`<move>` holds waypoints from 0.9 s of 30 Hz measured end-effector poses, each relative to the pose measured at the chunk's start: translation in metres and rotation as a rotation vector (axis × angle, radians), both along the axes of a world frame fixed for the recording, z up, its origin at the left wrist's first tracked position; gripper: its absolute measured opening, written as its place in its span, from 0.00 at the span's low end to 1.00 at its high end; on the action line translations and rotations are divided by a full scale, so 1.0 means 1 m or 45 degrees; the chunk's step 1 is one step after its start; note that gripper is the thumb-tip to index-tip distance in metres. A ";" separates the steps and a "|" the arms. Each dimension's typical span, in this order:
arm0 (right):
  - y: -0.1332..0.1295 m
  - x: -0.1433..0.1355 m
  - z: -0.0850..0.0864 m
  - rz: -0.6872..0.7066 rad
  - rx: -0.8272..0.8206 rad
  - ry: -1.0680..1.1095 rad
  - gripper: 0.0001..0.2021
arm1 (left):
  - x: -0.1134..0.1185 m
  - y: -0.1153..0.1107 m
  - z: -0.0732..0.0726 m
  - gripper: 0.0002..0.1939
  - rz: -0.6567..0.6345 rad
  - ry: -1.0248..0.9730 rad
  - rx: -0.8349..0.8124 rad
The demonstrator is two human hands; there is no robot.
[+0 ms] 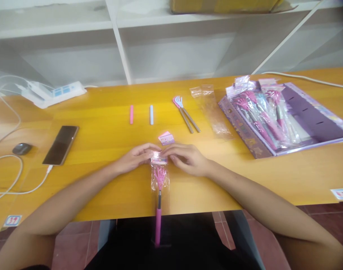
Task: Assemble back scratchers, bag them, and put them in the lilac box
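Note:
A pink hand-shaped back scratcher [159,195] in a clear plastic sleeve lies across the near edge of the yellow table [104,180], its handle hanging over the edge. My left hand [137,156] and my right hand [185,158] both pinch the card header at the top of its sleeve. Just beyond my fingers lies a small loose pink card [166,138].
Farther back lie a pink grip [131,114], a pale blue grip [151,114], two unwrapped scratchers [185,112] and an empty clear sleeve [213,112]. A purple display box [309,120] with several packed scratchers sits at right. A phone [61,144], mouse [21,149], cables and power strip [54,93] are at left.

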State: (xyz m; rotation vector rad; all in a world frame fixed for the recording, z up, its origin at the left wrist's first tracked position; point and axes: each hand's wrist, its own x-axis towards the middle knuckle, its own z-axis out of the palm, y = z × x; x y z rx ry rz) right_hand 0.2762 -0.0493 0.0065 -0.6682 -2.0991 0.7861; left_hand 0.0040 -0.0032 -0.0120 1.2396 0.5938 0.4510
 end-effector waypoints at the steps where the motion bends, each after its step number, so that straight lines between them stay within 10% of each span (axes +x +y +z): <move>1: -0.001 0.000 0.000 0.010 -0.003 -0.005 0.16 | 0.000 0.000 0.000 0.19 0.010 0.016 0.022; 27: -0.002 0.008 0.003 0.028 0.237 -0.226 0.16 | 0.004 0.002 0.007 0.15 -0.036 0.091 0.085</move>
